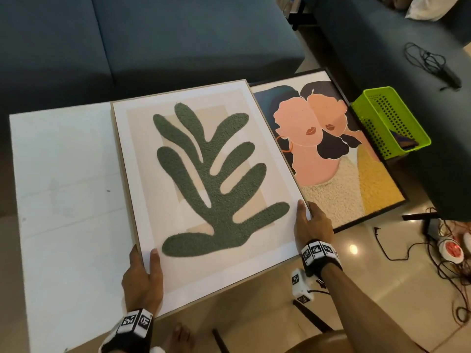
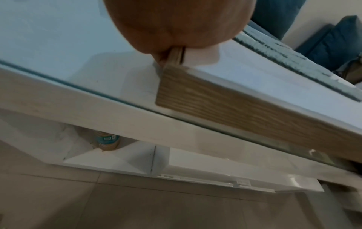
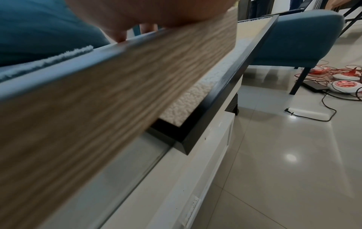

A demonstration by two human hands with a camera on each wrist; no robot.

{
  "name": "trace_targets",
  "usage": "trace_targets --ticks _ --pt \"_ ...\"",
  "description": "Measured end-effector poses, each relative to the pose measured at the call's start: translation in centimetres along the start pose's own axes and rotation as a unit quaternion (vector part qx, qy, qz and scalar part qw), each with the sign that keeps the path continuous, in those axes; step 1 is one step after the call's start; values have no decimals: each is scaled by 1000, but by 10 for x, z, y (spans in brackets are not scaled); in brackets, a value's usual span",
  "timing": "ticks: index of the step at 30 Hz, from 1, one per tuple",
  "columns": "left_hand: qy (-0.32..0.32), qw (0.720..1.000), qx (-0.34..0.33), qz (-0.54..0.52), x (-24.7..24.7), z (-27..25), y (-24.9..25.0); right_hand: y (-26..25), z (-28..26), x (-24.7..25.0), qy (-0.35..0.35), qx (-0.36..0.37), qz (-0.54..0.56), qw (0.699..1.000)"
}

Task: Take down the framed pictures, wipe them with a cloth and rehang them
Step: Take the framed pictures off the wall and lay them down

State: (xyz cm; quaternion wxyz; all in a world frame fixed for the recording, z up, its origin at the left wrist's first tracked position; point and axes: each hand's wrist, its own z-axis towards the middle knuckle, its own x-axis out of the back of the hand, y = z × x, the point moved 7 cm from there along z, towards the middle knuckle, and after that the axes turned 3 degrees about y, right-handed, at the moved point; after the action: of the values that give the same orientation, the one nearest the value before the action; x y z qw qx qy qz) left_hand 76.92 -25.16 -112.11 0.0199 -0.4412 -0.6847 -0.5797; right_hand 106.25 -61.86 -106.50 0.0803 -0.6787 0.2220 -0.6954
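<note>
A wood-framed picture of a green leaf shape (image 1: 211, 179) lies slanted over the white table (image 1: 66, 174), its near end past the table's front edge. My left hand (image 1: 142, 273) grips its near left corner, thumb on the glass; the wooden frame edge (image 2: 245, 106) shows in the left wrist view. My right hand (image 1: 311, 222) grips the right edge, thumb on top, with the wood edge (image 3: 98, 96) filling the right wrist view. A black-framed picture of two faces (image 1: 328, 154) lies flat to the right, partly under the leaf picture; its black corner (image 3: 188, 139) rests on the table.
A lime green perforated basket (image 1: 390, 121) stands at the table's right end. Blue sofas (image 1: 153, 42) run behind and to the right. Cables and round power strips (image 1: 453, 250) lie on the tiled floor at right. A bare foot (image 1: 178, 337) and dark chair legs are below.
</note>
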Motion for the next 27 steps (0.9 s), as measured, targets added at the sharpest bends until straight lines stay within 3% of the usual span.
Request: trace_targets --ticks 6,11,21,27 --pt "0 996 -25 89 3 0 11 3 6 -9 -23 30 39 999" --pt "-11 982 -56 182 5 6 17 3 12 -15 -52 2 34 998" --pt "-50 970 -7 238 -5 6 17 3 19 -21 -87 -29 9 996" --pt "-70 968 16 239 -3 4 15 8 14 -13 -60 -71 -1 996"
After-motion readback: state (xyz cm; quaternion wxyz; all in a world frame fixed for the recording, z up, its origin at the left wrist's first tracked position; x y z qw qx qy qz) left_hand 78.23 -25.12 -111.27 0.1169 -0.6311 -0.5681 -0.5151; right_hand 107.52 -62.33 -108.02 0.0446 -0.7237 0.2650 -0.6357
